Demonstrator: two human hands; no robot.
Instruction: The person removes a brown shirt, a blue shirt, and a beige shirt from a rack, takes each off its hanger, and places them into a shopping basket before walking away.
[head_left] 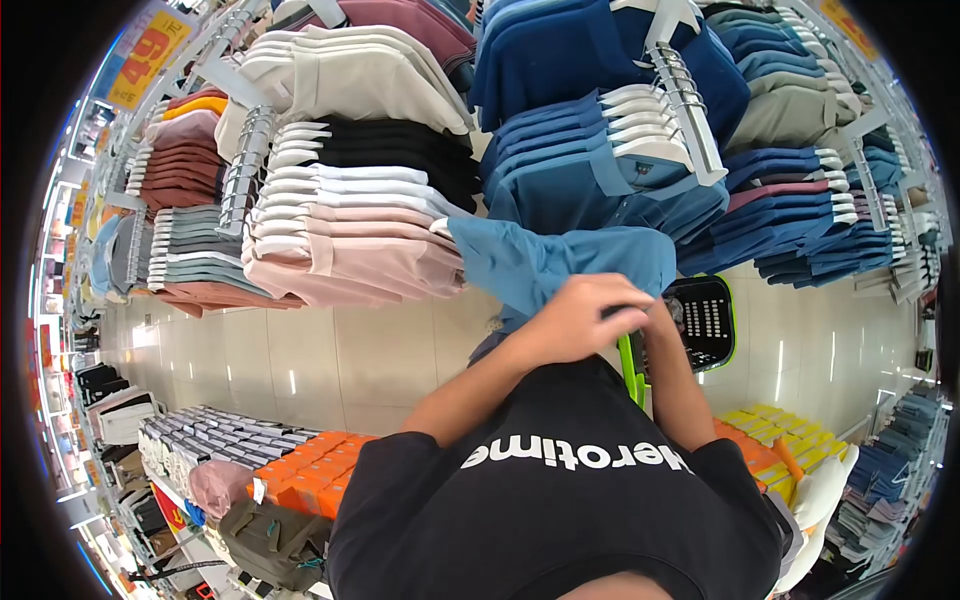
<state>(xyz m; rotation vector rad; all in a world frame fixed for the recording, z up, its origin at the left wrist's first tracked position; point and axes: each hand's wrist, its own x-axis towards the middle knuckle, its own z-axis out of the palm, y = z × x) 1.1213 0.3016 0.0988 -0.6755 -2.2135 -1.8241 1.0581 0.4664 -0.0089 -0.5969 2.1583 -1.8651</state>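
Note:
A blue garment (560,262) stretches out in front of the chest, with a white hanger end at its left corner. My left hand (592,315) lies over its near edge, fingers bent and drawn together near a small dark patch that I cannot identify. Close beside it, my right hand (652,308) is mostly hidden behind the left hand and the cloth. Beyond the garment hang similar blue shirts (560,180) on white hangers.
Pink shirts (370,245) hang to the left on a metal rack arm (247,165). A black basket with a green rim (732,325) is at the right of my hands. Orange boxes (315,470) and yellow boxes (785,435) stand near the body, above the tiled floor (380,350).

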